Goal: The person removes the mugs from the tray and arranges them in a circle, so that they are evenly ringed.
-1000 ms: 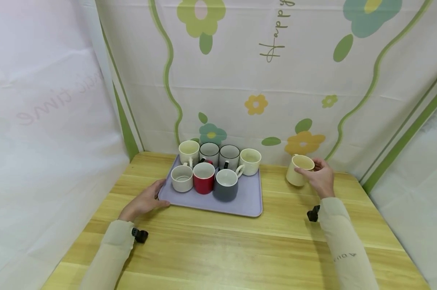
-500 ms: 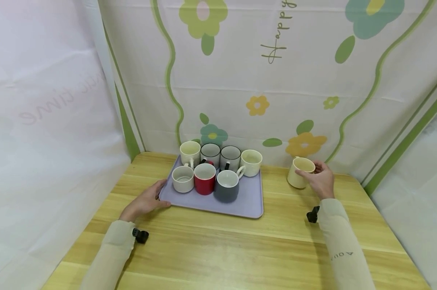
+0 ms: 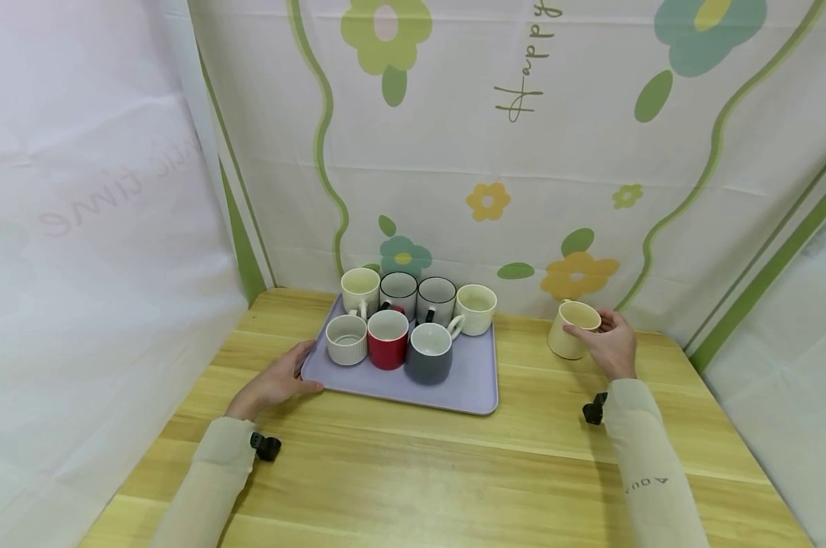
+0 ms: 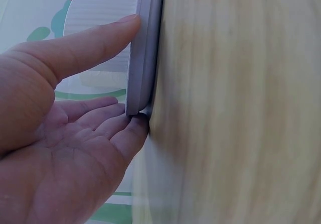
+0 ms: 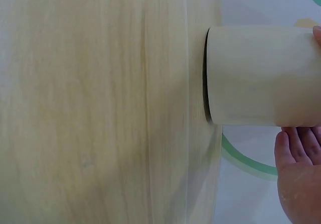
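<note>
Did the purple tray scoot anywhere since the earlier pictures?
No, not that I can see. Against the teal flower on the backdrop, the purple tray sits in the same place, so there's no direction to tell.

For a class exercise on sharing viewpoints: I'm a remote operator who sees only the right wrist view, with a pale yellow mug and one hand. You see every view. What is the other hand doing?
Observer: The left hand is holding the near left corner of a lavender tray.

Operator: No tray shows here. Is there a brightly coloured mug on it?

Observer: Yes, a red mug, in the middle of the front row of three.

Operator: And where is my pale yellow mug relative to that tray?

Observer: Apart from it, off to the tray's right as the head view shows it.
</note>
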A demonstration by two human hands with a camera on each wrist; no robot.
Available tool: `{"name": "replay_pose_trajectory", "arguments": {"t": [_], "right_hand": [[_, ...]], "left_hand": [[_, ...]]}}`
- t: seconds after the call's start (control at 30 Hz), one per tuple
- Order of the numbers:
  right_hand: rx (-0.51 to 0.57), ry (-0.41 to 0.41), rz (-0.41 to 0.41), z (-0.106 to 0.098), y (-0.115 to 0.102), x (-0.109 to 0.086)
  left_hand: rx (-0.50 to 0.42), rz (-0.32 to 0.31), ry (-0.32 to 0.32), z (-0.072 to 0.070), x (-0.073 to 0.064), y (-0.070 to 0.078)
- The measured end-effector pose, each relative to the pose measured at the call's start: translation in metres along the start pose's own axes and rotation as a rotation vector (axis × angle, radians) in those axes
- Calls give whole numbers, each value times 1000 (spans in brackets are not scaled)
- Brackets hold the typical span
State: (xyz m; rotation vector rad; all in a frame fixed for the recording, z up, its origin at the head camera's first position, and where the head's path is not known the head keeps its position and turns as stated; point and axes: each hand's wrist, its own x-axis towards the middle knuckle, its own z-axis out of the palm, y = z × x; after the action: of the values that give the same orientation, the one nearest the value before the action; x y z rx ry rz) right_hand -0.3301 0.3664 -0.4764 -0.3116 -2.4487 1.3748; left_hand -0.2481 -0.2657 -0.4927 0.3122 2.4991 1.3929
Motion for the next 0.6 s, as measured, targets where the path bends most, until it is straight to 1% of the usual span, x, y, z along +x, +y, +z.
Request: {"name": "replay_pose_trajectory", "arguments": {"t": [0.13,0.27,0.4,0.6], "right_hand": [[-3,-1,18,-2,2,0],[5,-16,19,-3,4,1],[-9,-55,0,-3,6,3],[-54,-116,-29,-12,-3,-1]], "left_hand": [[-4,-4,-2,0,0,0],[-10,-12,-1,0,1,0],[-17,-18,-3,-1,1,-1],[-23,-24,-3,0,0,0]]}}
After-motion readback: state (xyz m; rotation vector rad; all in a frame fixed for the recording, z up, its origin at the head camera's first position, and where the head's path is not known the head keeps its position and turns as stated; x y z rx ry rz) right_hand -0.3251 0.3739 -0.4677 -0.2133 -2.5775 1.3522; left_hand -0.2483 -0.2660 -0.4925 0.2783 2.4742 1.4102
